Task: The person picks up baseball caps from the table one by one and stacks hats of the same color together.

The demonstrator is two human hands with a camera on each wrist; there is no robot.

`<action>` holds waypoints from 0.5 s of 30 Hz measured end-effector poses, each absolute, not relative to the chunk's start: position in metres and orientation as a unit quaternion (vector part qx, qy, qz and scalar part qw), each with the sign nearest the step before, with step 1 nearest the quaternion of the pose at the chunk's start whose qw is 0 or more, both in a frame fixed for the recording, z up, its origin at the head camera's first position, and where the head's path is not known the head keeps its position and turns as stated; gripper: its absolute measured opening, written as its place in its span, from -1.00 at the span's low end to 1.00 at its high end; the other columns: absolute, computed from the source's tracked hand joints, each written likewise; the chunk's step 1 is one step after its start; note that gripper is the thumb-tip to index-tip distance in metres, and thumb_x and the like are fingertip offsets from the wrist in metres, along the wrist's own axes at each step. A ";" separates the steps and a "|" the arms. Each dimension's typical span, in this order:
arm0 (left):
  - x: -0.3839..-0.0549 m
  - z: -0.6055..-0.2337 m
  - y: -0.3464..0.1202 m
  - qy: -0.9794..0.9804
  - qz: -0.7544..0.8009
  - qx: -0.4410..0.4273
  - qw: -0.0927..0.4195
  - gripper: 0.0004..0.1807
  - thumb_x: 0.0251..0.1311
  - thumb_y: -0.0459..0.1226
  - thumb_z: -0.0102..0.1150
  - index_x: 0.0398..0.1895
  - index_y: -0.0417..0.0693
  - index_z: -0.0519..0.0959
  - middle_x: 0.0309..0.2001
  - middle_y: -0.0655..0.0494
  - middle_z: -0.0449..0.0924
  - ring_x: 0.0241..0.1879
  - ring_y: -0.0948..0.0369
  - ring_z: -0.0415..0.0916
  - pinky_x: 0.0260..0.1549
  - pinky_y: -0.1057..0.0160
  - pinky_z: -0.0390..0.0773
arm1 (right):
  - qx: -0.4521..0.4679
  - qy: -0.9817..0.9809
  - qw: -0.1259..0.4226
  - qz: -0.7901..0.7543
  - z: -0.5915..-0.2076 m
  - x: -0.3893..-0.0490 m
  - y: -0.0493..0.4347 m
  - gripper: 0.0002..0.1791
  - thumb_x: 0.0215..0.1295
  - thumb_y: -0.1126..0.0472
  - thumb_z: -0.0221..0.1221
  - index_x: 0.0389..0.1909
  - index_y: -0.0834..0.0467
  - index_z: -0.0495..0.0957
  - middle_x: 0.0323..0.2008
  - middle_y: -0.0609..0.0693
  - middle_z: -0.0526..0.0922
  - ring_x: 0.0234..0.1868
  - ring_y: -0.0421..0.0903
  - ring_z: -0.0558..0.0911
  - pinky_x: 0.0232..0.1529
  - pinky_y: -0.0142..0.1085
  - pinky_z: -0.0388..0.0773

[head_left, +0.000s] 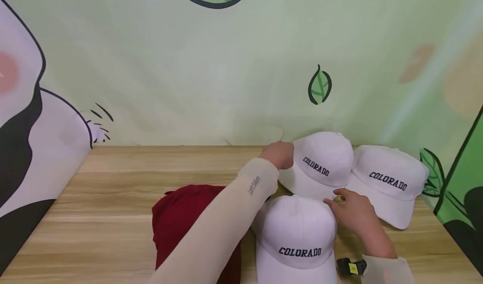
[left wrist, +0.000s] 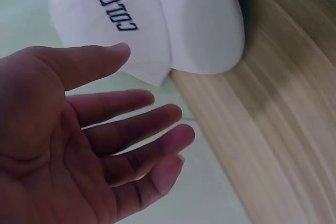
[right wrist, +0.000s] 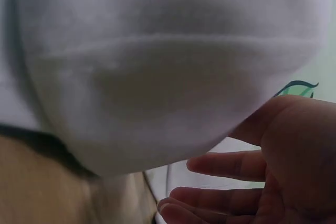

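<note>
Three white baseball caps with COLORADO lettering lie on the wooden table: one at the back (head_left: pixel 326 152), one at the right (head_left: pixel 392 166) and one in front (head_left: pixel 296 221). My left hand (head_left: pixel 278 154) is at the left side of the back cap. In the left wrist view its fingers (left wrist: pixel 142 121) are spread and loosely bent, with nothing between them and the cap (left wrist: pixel 142 30) beyond. My right hand (head_left: pixel 352 210) hovers among the caps, near the brims. The right wrist view shows its loose fingers (right wrist: pixel 226 163) beside a blurred white cap (right wrist: pixel 157 93).
A dark red fabric item (head_left: pixel 185 212) lies left of the front cap, partly hidden by my left sleeve (head_left: pixel 226 217). A black device with a yellow label (head_left: pixel 351 267) is at my right wrist. Behind the wooden table (head_left: pixel 94 217) stands a green printed backdrop (head_left: pixel 226 74).
</note>
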State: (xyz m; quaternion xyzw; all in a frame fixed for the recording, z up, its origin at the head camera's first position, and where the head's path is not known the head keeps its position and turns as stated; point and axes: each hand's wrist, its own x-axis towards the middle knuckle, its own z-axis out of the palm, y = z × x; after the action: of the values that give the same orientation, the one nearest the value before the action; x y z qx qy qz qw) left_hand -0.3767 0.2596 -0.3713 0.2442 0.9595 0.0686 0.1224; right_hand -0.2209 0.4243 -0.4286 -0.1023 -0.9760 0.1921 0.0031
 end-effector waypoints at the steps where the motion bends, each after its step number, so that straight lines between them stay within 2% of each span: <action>1: -0.378 -0.373 0.259 0.959 0.070 0.246 0.124 -0.83 0.32 -0.27 -0.03 -0.15 0.03 0.56 -0.16 0.10 0.61 -0.30 0.17 0.48 -0.35 0.24 0.46 | -0.101 -0.976 0.001 0.192 -0.430 -0.222 0.425 -0.38 0.35 -0.10 0.08 0.15 0.35 0.47 0.05 0.39 0.58 0.07 0.43 0.51 -0.03 0.19 0.47; 3: -0.380 -0.375 0.257 0.958 0.069 0.246 0.128 -0.85 0.31 -0.27 -0.02 -0.19 0.04 0.57 -0.13 0.10 0.60 -0.28 0.17 0.48 -0.37 0.25 0.45 | -0.101 -0.976 -0.005 0.192 -0.432 -0.224 0.426 -0.38 0.35 -0.10 0.08 0.15 0.35 0.47 0.04 0.38 0.59 0.06 0.42 0.52 -0.04 0.18 0.48; 8: -0.383 -0.382 0.260 0.960 0.062 0.231 0.147 -0.82 0.26 -0.28 -0.01 -0.50 0.02 0.51 -0.18 0.09 0.60 -0.33 0.18 0.46 -0.49 0.27 0.40 | -0.103 -0.975 -0.010 0.196 -0.434 -0.226 0.428 -0.39 0.35 -0.09 0.08 0.14 0.35 0.48 0.01 0.34 0.63 0.05 0.40 0.53 -0.05 0.16 0.49; 11: -0.386 -0.387 0.262 0.958 0.064 0.228 0.162 -0.80 0.28 -0.27 -0.02 -0.52 0.01 0.49 -0.21 0.08 0.59 -0.34 0.18 0.45 -0.51 0.28 0.37 | -0.102 -0.975 -0.009 0.197 -0.435 -0.226 0.429 -0.39 0.35 -0.09 0.08 0.13 0.35 0.49 -0.01 0.33 0.64 0.04 0.39 0.54 -0.05 0.15 0.49; 15: -0.388 -0.395 0.265 0.953 0.066 0.229 0.187 -0.84 0.29 -0.27 -0.03 -0.44 -0.01 0.51 -0.19 0.07 0.58 -0.31 0.18 0.45 -0.46 0.28 0.38 | -0.102 -0.975 -0.009 0.198 -0.439 -0.227 0.430 -0.40 0.34 -0.09 0.08 0.13 0.34 0.50 -0.01 0.32 0.64 0.04 0.37 0.55 -0.04 0.15 0.49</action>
State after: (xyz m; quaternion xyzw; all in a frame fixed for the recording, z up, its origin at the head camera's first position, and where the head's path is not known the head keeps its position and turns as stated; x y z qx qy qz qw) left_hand -0.3881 0.2646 -0.3955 0.2293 0.9530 0.0659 0.1867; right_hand -0.2269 0.4295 -0.4390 -0.1020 -0.9749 0.1978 -0.0089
